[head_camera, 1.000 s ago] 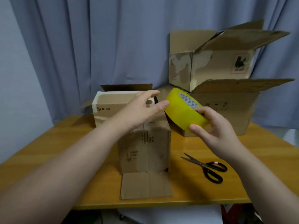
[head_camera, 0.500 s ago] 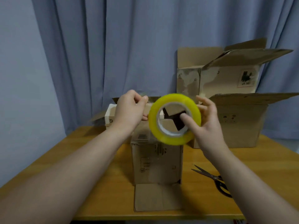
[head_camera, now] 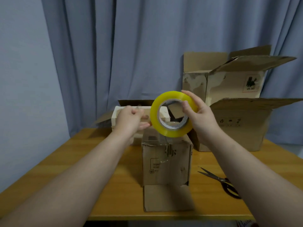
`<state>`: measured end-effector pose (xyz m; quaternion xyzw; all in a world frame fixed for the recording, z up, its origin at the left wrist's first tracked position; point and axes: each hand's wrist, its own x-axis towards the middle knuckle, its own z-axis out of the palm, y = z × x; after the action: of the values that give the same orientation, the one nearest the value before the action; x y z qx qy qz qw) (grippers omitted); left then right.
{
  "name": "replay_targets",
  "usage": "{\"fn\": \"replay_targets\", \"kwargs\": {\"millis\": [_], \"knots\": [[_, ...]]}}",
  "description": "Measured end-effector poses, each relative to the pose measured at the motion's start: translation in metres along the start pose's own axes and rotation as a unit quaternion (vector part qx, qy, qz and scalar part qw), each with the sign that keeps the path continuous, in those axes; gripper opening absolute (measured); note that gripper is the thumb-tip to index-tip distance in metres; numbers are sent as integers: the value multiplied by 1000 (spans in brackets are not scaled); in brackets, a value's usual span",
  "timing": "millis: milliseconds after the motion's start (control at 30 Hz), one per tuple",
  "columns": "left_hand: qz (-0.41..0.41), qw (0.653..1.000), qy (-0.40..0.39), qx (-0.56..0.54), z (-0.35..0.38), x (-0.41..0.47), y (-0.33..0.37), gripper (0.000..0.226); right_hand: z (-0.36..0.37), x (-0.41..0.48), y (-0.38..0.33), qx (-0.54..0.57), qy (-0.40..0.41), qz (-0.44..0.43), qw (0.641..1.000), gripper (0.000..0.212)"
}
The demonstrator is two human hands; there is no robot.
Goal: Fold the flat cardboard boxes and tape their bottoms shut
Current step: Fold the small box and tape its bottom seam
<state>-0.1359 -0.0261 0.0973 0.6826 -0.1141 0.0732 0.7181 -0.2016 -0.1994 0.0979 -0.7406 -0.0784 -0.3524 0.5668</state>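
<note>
Box folded up, bottom side seemingly on top, not yet taped. Just above box: tape roll, gripped by right hand, thumb in its hole; left hand pinching roll's left edge. Right of box: scissors. Behind box: more boxes, flaps open.

The right hand gripped the yellow tape roll, thumb inside the core and fingers over the outer rim, holding it on edge in the air above the small cardboard box. The left hand pinched at the roll's left rim with curled fingers. The box stood on the wooden surface, one flap lying flat toward the near edge. Scissors lay to the right of the box.
</note>
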Motion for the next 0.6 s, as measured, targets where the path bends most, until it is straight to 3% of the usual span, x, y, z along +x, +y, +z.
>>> {"fn": "replay_targets", "kwargs": {"millis": [100, 233, 333, 400, 467, 600], "knots": [[-95, 993, -8, -65, -20, 4, -5, 17, -14, 9, -14, -183, -87, -81, 976, 34], [-85, 996, -16, 1, -42, 0, -25, 17, -22, 7, -26, -366, -208, -136, 897, 40], [-85, 994, -38, 60, -44, -8, -48, 19, -11, 4, -30, -481, -236, -163, 828, 41], [-72, 994, -37, 70, -44, -11, -60, 17, -2, 5, -31, -513, -253, -169, 802, 40], [-62, 996, -33, 61, -44, -14, -69, 16, 4, 6, -27, -507, -270, -151, 805, 42], [-93, 994, -54, -9, -42, -19, -80, 24, -1, 9, -8, -390, -222, -113, 887, 59]]}}
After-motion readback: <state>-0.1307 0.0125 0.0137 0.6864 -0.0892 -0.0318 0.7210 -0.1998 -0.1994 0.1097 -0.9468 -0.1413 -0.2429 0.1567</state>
